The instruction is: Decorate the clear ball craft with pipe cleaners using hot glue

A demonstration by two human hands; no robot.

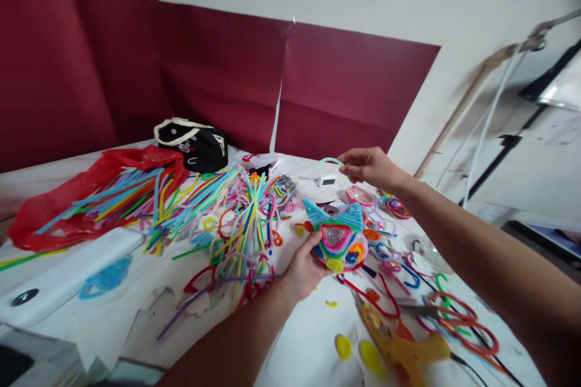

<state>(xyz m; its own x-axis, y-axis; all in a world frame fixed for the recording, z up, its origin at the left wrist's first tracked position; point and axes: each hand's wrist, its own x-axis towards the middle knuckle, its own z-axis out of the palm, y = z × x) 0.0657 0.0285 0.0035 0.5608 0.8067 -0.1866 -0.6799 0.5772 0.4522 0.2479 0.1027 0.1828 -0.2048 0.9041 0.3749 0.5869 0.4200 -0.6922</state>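
Note:
My left hand [303, 267] grips a round craft piece [338, 237] wrapped in coloured pipe cleaners, with two teal ear-like points on top. It is held just above the white table [308, 338]. My right hand [370, 166] is raised farther back, its fingers pinched on the end of a curved light-green pipe cleaner [327, 162]. That strand arcs left over a small white device [327, 181].
A big heap of loose pipe cleaners [218, 211] spreads across the table's middle, partly spilling from a red plastic bag [72, 199]. A black pouch [195, 145] sits at the back. A yellow glue gun [403, 344] and red loops [458, 320] lie near right. A white box [63, 278] lies left.

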